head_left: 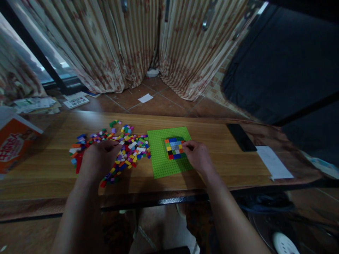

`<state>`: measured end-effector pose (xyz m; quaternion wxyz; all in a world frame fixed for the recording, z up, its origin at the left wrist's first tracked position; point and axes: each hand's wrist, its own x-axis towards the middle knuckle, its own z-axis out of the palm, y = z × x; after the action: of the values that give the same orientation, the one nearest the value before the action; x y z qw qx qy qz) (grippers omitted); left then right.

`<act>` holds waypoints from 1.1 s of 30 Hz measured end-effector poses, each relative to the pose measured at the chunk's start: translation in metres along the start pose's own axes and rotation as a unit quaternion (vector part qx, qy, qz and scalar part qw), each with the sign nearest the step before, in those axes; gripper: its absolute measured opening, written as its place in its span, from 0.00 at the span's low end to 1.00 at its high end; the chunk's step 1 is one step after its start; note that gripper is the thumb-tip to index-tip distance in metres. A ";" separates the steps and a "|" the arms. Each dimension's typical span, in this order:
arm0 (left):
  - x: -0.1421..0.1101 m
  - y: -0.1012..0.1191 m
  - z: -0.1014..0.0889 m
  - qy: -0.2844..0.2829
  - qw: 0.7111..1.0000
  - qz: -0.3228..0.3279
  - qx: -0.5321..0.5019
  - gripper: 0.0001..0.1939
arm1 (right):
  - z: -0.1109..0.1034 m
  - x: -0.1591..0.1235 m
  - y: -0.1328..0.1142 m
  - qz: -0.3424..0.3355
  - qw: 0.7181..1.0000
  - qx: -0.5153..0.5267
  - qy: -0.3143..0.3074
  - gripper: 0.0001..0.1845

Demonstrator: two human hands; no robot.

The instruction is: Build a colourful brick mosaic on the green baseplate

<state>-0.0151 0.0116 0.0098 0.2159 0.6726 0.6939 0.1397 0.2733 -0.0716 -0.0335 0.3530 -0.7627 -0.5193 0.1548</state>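
Note:
A green baseplate point(161, 158) lies on the wooden table point(225, 158). On it sits a small block of coloured bricks point(174, 148). My right hand point(197, 155) rests on the plate's right side, its fingertips pressed together against the block's right edge. Whether a brick is under them is hidden. A loose pile of small coloured bricks point(127, 144) spreads to the left of the plate. My left hand point(99, 157) lies over the pile's middle, palm down with the fingers curled into the bricks. What they hold is hidden.
A black phone point(241, 137) and a white paper point(274, 163) lie at the table's right. An orange and white box point(13, 143) stands at the left edge. Striped curtains point(132, 42) hang behind, above a tiled floor with scattered papers point(76, 101).

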 end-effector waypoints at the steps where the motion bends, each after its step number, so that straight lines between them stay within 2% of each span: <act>1: 0.000 0.000 0.000 0.001 1.000 -0.003 0.001 0.14 | 0.000 0.000 0.000 0.001 1.000 0.003 -0.003 0.09; 7: 0.003 -0.005 0.002 0.007 1.000 -0.003 -0.006 0.14 | 0.000 0.003 0.000 0.018 1.000 -0.009 -0.001 0.07; 15: 0.002 -0.004 0.003 0.014 1.000 0.001 -0.016 0.14 | 0.002 0.004 -0.002 0.008 0.999 -0.039 0.005 0.08; 26: 0.004 -0.010 0.007 0.033 0.998 0.033 -0.049 0.16 | 0.004 0.002 0.002 -0.047 0.995 -0.084 0.004 0.10; 33: 0.003 -0.011 0.011 0.029 0.997 0.033 -0.065 0.14 | 0.004 0.003 0.006 -0.033 0.995 -0.092 -0.009 0.10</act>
<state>-0.0195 0.0132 -0.0053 0.2345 0.6750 0.6671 0.2108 0.2762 -0.0684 -0.0402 0.2816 -0.7733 -0.5590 0.1010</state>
